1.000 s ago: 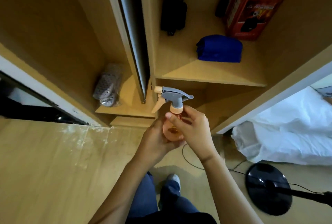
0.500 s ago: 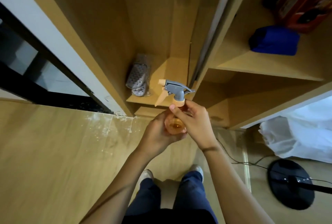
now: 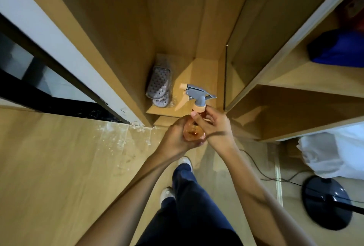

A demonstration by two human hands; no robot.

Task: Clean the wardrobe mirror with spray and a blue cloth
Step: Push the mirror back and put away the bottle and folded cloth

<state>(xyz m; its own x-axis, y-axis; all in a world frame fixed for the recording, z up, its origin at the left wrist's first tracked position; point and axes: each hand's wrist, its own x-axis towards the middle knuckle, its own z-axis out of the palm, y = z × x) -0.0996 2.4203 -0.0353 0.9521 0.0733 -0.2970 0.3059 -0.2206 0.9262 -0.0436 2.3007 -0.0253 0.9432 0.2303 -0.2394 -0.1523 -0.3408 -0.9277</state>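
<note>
The spray bottle, orange with a grey trigger head, sits at the centre of the frame, held upright between both hands. The left hand cups its base and body; the right hand wraps the neck just under the head. The blue cloth lies folded on a wardrobe shelf at the right edge, well apart. No writing can be read.

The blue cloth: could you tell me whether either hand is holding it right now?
No, the blue cloth lies on a wardrobe shelf, while both hands hold the spray bottle.
</note>
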